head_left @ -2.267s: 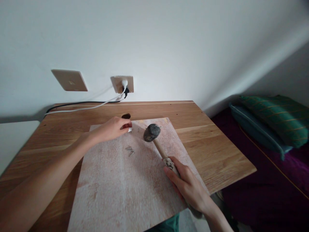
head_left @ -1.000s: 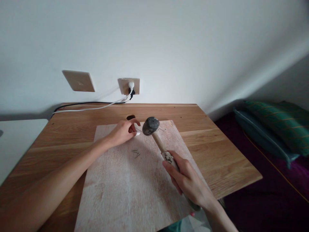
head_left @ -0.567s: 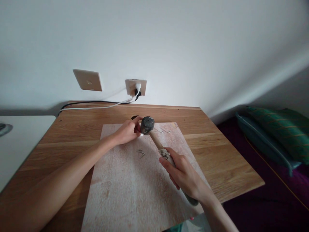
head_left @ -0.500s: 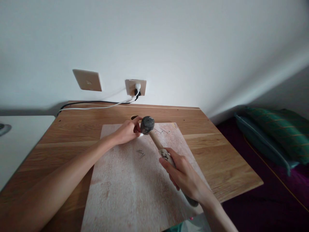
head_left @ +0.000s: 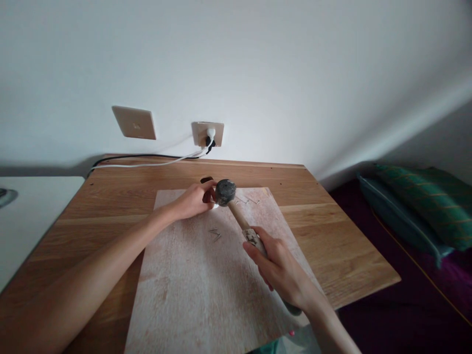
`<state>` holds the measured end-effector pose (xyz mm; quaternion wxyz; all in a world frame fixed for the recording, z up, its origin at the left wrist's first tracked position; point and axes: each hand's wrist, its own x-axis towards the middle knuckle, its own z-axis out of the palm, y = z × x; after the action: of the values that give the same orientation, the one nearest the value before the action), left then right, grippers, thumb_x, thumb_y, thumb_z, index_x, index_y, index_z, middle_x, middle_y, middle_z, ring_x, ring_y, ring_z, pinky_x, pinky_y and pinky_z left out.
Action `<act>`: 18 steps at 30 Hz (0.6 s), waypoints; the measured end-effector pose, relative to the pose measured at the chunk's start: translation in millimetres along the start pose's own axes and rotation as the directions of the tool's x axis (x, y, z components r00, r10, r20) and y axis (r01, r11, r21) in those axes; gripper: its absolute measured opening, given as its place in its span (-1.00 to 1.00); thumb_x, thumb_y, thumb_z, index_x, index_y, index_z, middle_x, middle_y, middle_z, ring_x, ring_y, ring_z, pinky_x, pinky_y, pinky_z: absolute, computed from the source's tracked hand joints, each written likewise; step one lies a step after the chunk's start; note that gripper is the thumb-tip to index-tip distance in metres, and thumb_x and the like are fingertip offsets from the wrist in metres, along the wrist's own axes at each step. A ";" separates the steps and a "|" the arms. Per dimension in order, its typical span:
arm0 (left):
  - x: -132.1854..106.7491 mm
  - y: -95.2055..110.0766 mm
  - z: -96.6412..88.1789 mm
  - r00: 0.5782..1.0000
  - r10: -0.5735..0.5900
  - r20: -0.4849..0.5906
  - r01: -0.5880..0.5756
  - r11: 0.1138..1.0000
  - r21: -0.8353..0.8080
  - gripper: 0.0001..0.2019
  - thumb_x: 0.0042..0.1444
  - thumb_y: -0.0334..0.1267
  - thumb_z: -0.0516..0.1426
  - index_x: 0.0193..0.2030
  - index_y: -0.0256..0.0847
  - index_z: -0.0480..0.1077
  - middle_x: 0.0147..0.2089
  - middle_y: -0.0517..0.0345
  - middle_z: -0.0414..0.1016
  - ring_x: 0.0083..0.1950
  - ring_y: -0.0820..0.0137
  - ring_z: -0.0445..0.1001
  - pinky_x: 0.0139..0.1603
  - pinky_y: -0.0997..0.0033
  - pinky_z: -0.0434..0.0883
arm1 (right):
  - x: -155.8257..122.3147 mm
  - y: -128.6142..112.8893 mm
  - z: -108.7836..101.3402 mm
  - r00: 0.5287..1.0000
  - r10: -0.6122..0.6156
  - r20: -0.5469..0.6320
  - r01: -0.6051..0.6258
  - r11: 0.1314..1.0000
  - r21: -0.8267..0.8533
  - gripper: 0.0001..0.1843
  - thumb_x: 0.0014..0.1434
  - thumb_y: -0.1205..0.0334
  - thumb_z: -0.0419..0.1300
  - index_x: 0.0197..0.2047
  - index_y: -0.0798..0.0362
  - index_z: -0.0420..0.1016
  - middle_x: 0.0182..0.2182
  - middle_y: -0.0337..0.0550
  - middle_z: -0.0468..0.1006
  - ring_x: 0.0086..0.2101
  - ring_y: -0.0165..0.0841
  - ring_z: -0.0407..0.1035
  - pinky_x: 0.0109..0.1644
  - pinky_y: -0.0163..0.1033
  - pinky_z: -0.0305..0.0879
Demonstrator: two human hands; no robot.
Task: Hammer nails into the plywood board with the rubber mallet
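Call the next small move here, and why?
Probably a light tap. The right hand grips the hammer with its head right beside the left hand, which pinches something small, too blurred to identify, on the board. Fingers that close argue against force.

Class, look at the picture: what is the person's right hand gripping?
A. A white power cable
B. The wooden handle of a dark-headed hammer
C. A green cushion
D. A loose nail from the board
B. The right hand is wrapped around the wooden handle of the dark-headed hammer, whose head sits over the pale wooden board beside the left hand.
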<state>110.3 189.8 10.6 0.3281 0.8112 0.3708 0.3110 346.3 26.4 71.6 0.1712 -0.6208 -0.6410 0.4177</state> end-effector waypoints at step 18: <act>-0.1 3.4 -2.1 1.000 -0.002 0.002 0.002 1.000 0.013 -0.69 -0.10 -0.51 0.16 -0.16 -0.20 0.43 -0.39 0.29 0.48 -0.41 0.45 0.42 -0.37 0.48 0.28 | -0.6 5.5 3.5 1.000 -0.029 -0.013 0.029 0.999 0.040 -0.71 0.50 -0.02 0.04 0.00 0.00 0.42 -0.72 -0.50 0.27 -0.72 -0.50 0.20 -0.62 -0.39 0.06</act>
<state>110.0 188.6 14.5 0.3235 0.8132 0.3732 0.3077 347.4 24.0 65.5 0.1937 -0.6105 -0.6402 0.4242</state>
